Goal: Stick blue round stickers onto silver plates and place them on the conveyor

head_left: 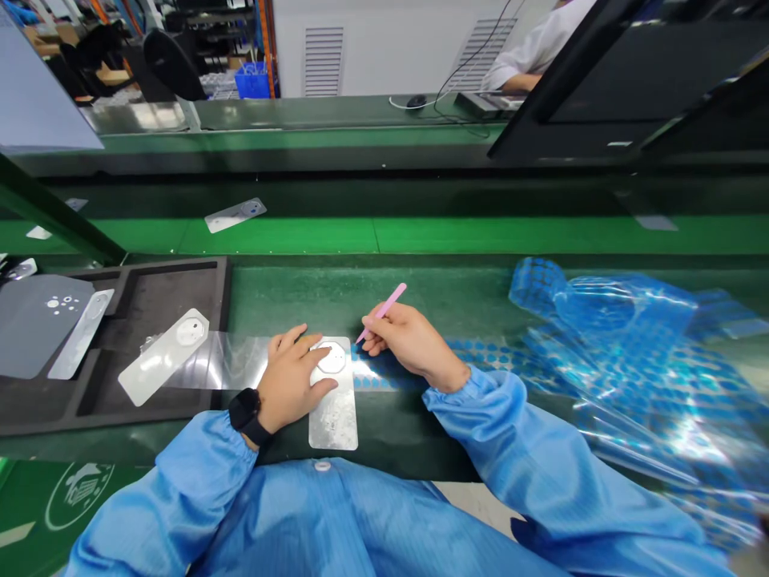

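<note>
My left hand point(295, 377), wearing a black watch point(247, 415), lies with fingers spread over the upper left of a silver phone back panel point(334, 417). A fingertip touches the panel near its round white camera area point(332, 358). In my right hand point(414, 340) is a slim pink pen-like tool point(390, 301), pinched between thumb and fingers. Its tip points down at a clear film strip point(384, 373) carrying blue round dots, just right of the panel. The strip runs left to right across the green bench, passing beneath the panel.
At left, a dark foam tray point(223, 296) holds a grey sheet point(36, 324) and silver panels; another panel point(165, 358) lies across it. Crumpled blue-dotted film point(630, 336) covers the right side. A panel point(235, 215) rests on the green belt point(312, 236). Behind, a person's white sleeve point(541, 48) shows.
</note>
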The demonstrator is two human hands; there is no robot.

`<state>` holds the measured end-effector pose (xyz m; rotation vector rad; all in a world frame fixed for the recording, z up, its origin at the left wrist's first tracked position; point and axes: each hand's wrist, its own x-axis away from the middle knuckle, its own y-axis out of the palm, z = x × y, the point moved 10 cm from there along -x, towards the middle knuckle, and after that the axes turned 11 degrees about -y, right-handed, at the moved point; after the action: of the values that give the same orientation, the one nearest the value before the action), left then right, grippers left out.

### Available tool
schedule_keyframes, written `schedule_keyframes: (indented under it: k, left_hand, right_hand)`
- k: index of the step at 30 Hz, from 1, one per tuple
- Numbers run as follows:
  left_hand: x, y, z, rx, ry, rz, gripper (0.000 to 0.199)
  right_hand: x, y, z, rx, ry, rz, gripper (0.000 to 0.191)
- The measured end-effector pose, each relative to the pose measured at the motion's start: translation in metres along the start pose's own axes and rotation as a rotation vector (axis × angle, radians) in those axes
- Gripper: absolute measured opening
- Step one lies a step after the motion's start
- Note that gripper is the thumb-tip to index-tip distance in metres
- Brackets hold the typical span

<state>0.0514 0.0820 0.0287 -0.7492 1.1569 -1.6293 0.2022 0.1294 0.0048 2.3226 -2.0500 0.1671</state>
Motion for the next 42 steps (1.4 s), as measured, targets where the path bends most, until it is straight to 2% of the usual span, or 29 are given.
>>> schedule_keyframes:
  k: [3,8,14,29,42]
  left_hand:
    - [0.001,0.000,0.001,0.001,0.008,0.004,0.042]
    - [0.003,-0.001,0.004,-0.012,0.051,0.020,0.043]
    - [0.005,-0.002,0.005,0.001,0.075,0.050,0.040]
    - [0.007,-0.005,0.008,0.011,0.100,0.094,0.039]
    - [0.006,-0.002,0.006,0.003,0.075,0.064,0.038]
  right_hand:
    - [0.007,0.012,-0.005,0.055,-0.020,-0.034,0.017]
    - [0.006,0.022,0.002,0.126,0.033,-0.039,0.015]
    - [0.002,0.020,0.012,0.122,0.066,-0.029,0.018]
    - [0.004,0.020,0.008,0.103,0.061,-0.017,0.016]
    - [0.005,0.021,0.007,0.113,0.075,-0.021,0.017]
